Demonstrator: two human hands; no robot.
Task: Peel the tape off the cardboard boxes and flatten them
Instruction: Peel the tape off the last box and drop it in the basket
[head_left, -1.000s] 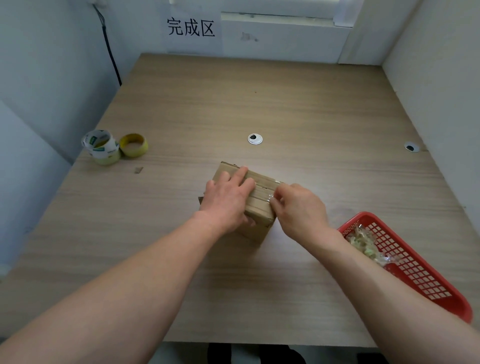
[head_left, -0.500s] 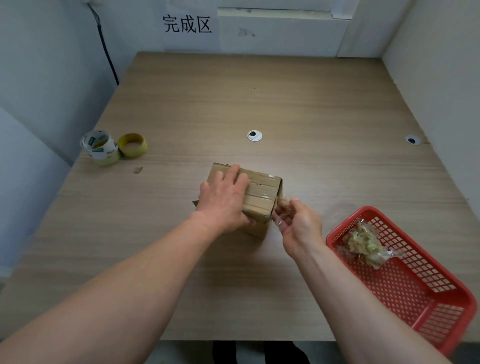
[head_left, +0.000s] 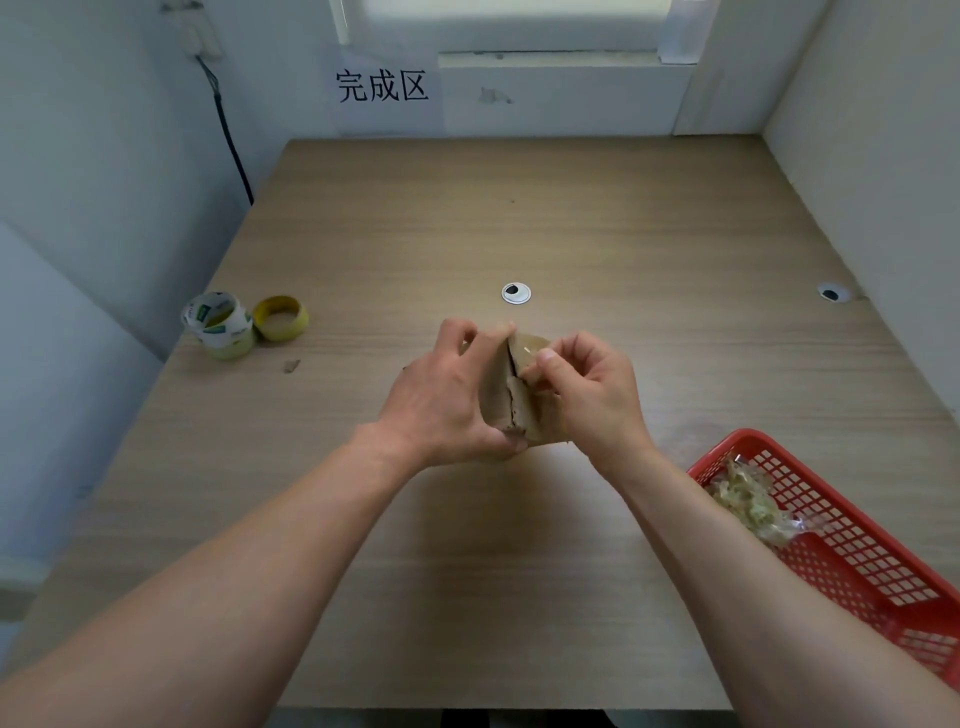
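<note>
A small brown cardboard box (head_left: 511, 395) is held up on end above the middle of the wooden table (head_left: 519, 234), mostly hidden between both hands. My left hand (head_left: 447, 400) grips its left side, fingers curled over the top and thumb under the bottom corner. My right hand (head_left: 587, 395) is on its right side, thumb and fingers pinching at the shiny clear tape (head_left: 530, 347) near the top flap. A dark seam shows between the flaps.
A red plastic basket (head_left: 852, 561) holding a wad of peeled tape (head_left: 748, 506) sits at the front right. Two tape rolls, a white-green tape roll (head_left: 218, 323) and a yellow tape roll (head_left: 280, 318), lie at the left edge beside a cardboard scrap (head_left: 291, 366). Walls enclose three sides.
The box has been lifted off the table and turned on end. My right hand came back from beside the box and now pinches at its top flap.
</note>
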